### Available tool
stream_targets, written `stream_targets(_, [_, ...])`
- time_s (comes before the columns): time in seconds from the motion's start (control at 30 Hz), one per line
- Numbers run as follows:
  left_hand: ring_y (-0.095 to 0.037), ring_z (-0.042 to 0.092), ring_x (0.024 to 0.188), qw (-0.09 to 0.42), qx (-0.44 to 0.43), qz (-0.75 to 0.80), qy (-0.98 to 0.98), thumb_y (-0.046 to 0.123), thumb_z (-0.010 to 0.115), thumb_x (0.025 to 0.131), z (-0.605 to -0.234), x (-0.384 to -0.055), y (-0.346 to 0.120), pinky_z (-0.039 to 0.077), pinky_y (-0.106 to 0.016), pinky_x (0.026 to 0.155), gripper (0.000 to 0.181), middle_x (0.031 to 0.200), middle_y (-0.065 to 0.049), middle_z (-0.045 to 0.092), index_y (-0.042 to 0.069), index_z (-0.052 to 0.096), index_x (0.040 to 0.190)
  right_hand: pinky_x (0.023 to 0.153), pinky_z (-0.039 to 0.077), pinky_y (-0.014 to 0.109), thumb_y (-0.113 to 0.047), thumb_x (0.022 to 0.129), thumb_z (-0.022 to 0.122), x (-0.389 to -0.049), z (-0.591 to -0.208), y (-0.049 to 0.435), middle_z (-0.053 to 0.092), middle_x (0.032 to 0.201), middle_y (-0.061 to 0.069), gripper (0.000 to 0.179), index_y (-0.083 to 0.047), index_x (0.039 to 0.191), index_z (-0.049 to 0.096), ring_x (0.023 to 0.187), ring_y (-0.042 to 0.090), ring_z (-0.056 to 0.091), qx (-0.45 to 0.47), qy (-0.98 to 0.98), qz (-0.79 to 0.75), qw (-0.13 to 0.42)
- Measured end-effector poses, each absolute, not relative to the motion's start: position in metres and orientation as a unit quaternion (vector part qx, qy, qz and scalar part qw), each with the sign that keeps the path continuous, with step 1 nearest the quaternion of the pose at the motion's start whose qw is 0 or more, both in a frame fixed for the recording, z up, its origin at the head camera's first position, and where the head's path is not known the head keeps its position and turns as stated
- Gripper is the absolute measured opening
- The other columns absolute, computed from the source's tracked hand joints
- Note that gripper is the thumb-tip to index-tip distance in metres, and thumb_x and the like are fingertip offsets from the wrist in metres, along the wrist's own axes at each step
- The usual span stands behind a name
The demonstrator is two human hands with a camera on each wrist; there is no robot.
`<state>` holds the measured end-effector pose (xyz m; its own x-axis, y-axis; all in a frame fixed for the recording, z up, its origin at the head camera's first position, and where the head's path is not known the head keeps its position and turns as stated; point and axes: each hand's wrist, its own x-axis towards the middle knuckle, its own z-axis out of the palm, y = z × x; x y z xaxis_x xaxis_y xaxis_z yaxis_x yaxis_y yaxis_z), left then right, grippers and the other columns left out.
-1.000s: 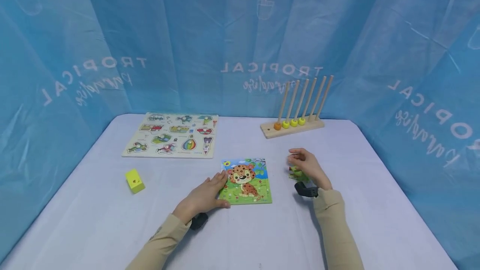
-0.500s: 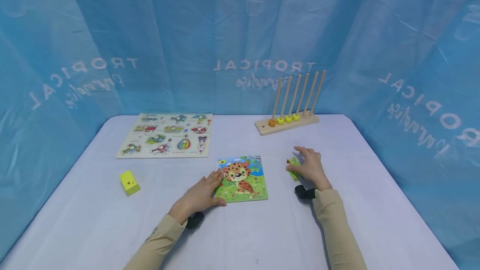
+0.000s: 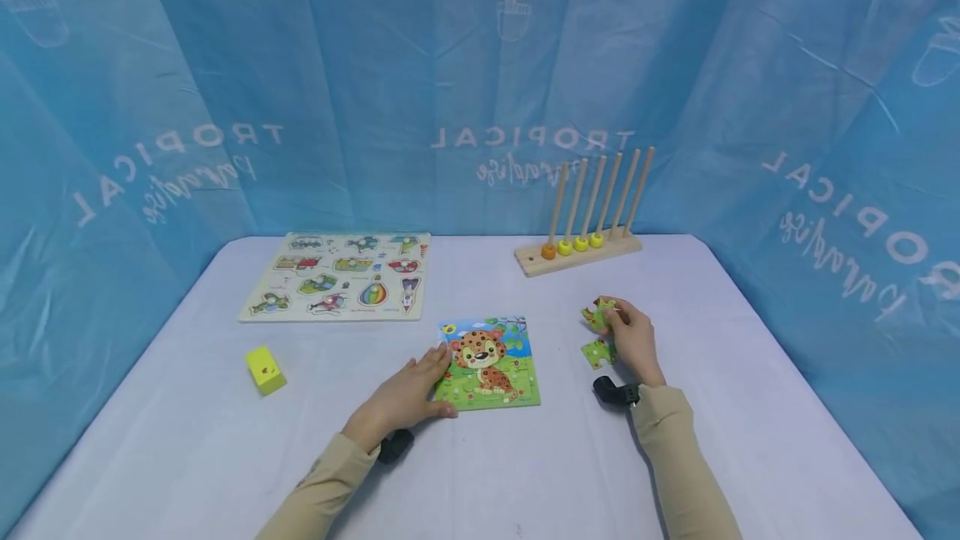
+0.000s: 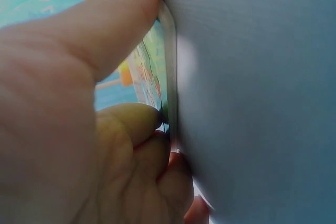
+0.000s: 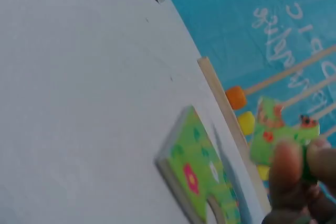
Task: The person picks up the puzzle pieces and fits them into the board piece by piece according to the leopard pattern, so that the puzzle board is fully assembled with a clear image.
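A square leopard jigsaw puzzle (image 3: 491, 365) lies on the table in front of me. My left hand (image 3: 405, 390) rests at its left side, fingers along that edge and thumb at the lower left corner; the left wrist view shows the thumb (image 4: 126, 19) and fingertips touching the board's edge. Between thumb and fingers, my right hand (image 3: 633, 340) pinches a green puzzle piece (image 5: 270, 132), raised above the table to the right of the puzzle. A second green puzzle piece (image 3: 598, 353), with a red flower, lies on the table just below that hand.
A vehicle peg board (image 3: 341, 277) lies at the back left. In front of it sits a yellow block (image 3: 266, 370). At the back right stands a wooden bead rack (image 3: 585, 255) with upright rods and several beads. A blue curtain (image 3: 360, 107) surrounds the table.
My right hand has taken hold of one green puzzle piece and lifted it, and the other piece on the table now shows. The left hand stays at the puzzle. The head view shifts slightly.
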<state>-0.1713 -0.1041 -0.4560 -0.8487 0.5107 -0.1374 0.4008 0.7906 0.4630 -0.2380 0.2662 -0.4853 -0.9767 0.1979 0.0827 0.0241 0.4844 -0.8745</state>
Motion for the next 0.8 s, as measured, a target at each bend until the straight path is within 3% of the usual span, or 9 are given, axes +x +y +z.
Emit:
stream_targets(0.2, [-0.036, 0.023, 0.148, 0.128, 0.243, 0.206, 0.939, 0.042, 0.069, 0.085, -0.456, -0.171, -0.103, 0.022, -0.053, 0.121, 0.089, 0.160, -0.018, 0.023, -0.002, 0.027, 0.151, 0.041, 0.036, 0.020, -0.018, 0.095, 0.063, -0.239, -0.482, 0.246, 0.058, 0.057, -0.008, 0.035, -0.006, 0.127, 0.061, 0.042, 0.006, 0.044, 0.001, -0.808, 0.589, -0.019])
stream_targets(0.33, [-0.035, 0.022, 0.148, 0.130, 0.239, 0.207, 0.940, 0.042, 0.069, 0.085, -0.455, -0.171, -0.103, 0.022, -0.052, 0.122, 0.090, 0.160, -0.018, 0.022, -0.001, 0.027, 0.151, 0.042, 0.034, 0.021, -0.022, 0.092, 0.067, -0.237, -0.480, 0.224, 0.057, 0.056, -0.007, 0.034, -0.007, 0.122, 0.063, 0.043, 0.007, 0.040, 0.060, -0.824, 0.556, -0.086])
stream_targets(0.5, [-0.035, 0.021, 0.149, 0.136, 0.237, 0.208, 0.939, 0.043, 0.069, 0.085, -0.455, -0.170, -0.102, 0.021, -0.052, 0.122, 0.090, 0.160, -0.017, 0.021, -0.001, 0.027, 0.151, 0.050, 0.035, 0.021, -0.016, 0.091, 0.067, -0.231, -0.480, 0.204, 0.061, 0.068, -0.003, 0.023, -0.004, 0.109, 0.061, 0.051, 0.007, 0.038, 0.165, -0.820, 0.523, -0.163])
stream_targets(0.8, [-0.035, 0.021, 0.149, 0.135, 0.237, 0.202, 0.941, 0.042, 0.070, 0.085, -0.454, -0.172, -0.102, 0.021, -0.052, 0.122, 0.090, 0.161, -0.017, 0.021, -0.001, 0.027, 0.151, 0.055, 0.038, 0.021, -0.019, 0.085, 0.075, -0.222, -0.472, 0.185, 0.058, 0.072, -0.002, 0.019, -0.010, 0.097, 0.064, 0.061, 0.009, 0.046, 0.194, -0.863, 0.439, -0.156])
